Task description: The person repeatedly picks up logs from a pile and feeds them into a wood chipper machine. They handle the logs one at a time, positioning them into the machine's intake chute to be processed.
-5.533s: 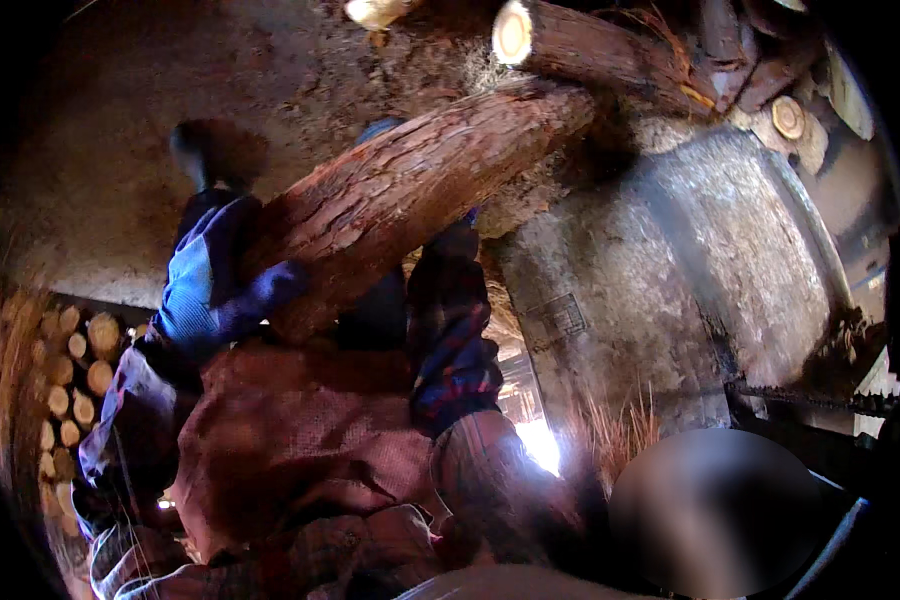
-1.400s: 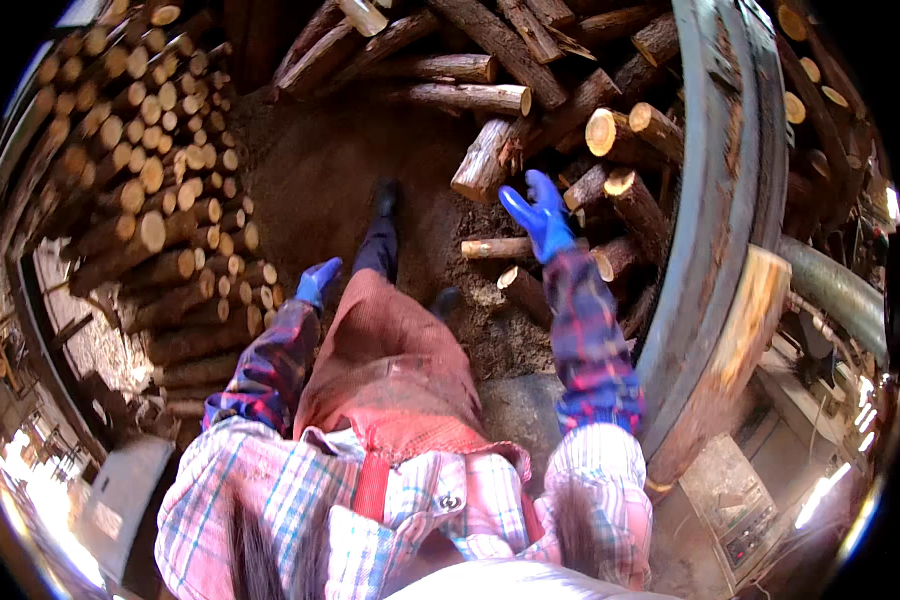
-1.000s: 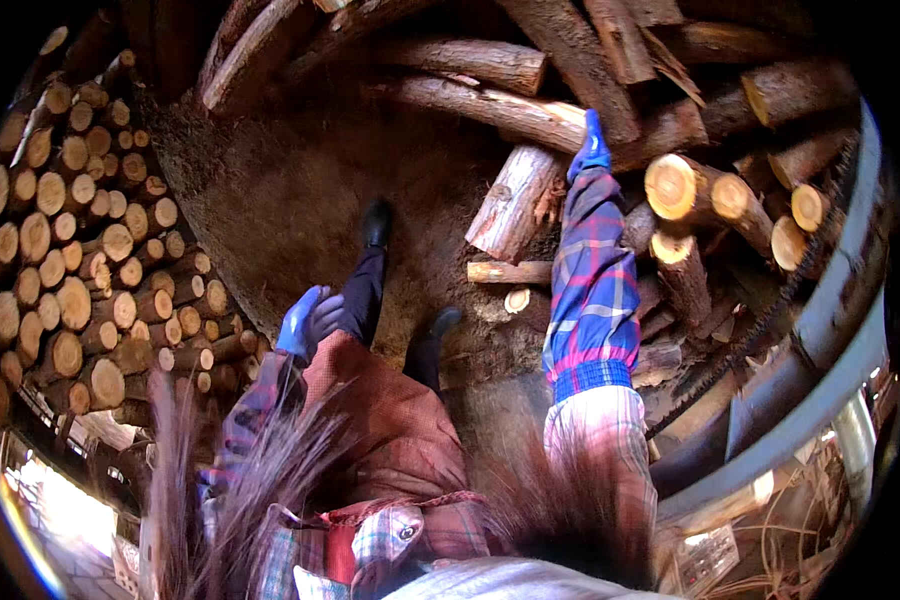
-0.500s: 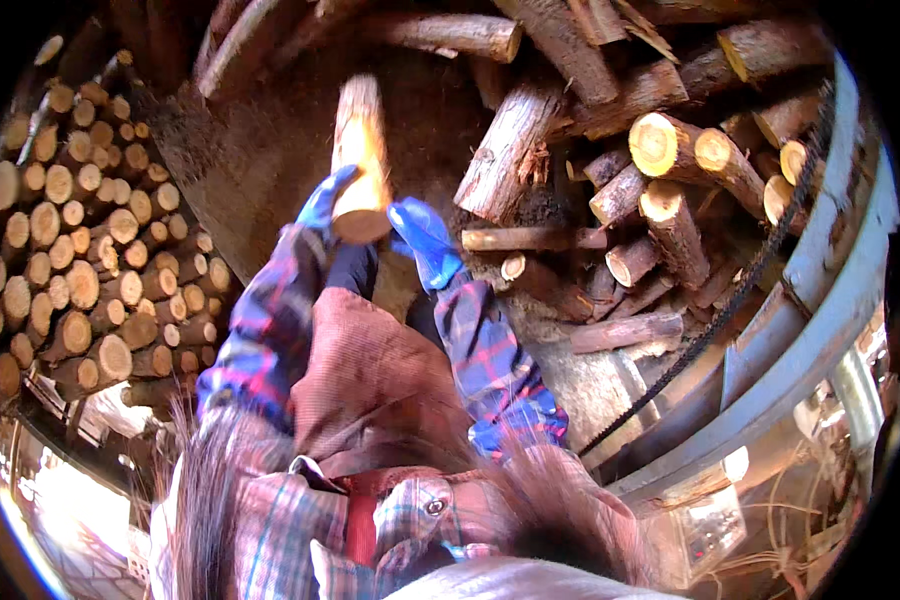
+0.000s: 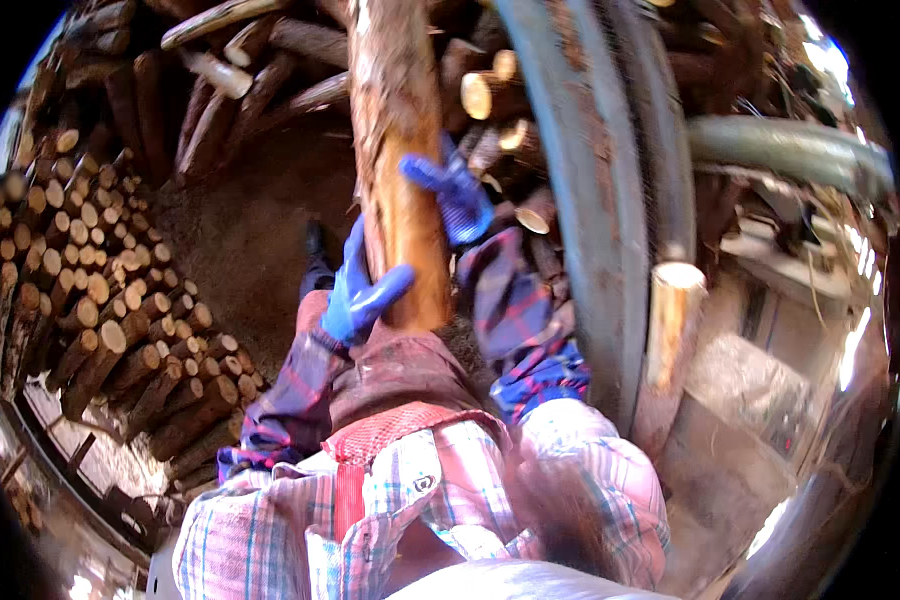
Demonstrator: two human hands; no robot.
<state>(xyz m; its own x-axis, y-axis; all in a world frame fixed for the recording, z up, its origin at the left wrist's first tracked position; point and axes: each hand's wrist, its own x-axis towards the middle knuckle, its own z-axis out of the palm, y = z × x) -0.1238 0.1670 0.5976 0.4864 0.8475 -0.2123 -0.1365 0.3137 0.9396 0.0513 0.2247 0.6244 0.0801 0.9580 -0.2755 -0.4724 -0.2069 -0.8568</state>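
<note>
A long, rough-barked log (image 5: 398, 110) is held up in front of me, its near end pale and partly stripped of bark. My left hand (image 5: 363, 290), in a blue glove, grips its near end from the left, thumb laid across the front. On the right side, higher up the log, my right hand (image 5: 454, 195) presses against it, also blue-gloved; some of its fingers are hidden behind the wood. Both forearms wear dark checked sleeve covers.
Cut logs (image 5: 98, 290) are stacked at the left with their ends outward. Loose logs (image 5: 270, 60) lie in a heap at the far side. A curved grey-blue metal rail (image 5: 595, 220) runs along my right, with an upright log (image 5: 673, 310) beside it and a thick pipe (image 5: 785, 152) farther right.
The log has come up closer to me and looks much larger. My hands have risen with it, the right now farther up its side. My view has swung to the right.
</note>
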